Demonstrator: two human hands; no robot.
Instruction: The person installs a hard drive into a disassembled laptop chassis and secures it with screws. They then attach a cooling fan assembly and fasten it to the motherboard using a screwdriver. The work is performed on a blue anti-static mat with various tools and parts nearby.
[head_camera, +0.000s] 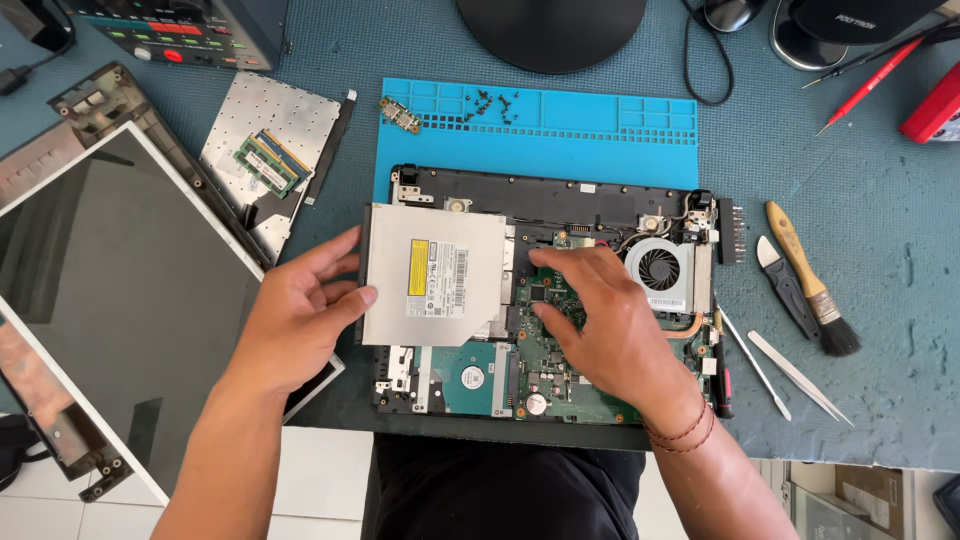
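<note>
The left hand (300, 310) pinches the flat, brushed-metal optical drive (435, 288) by its edge while the right hand (600, 320) presses open-fingered on the green motherboard (560, 375) just beside it, so a careless tug could scrape the drive's hard corner across those exposed components.

A detached screen panel (120, 300) lies left, a brush (812, 280) right, loose screws (495, 105) on the blue mat (600, 150).
</note>
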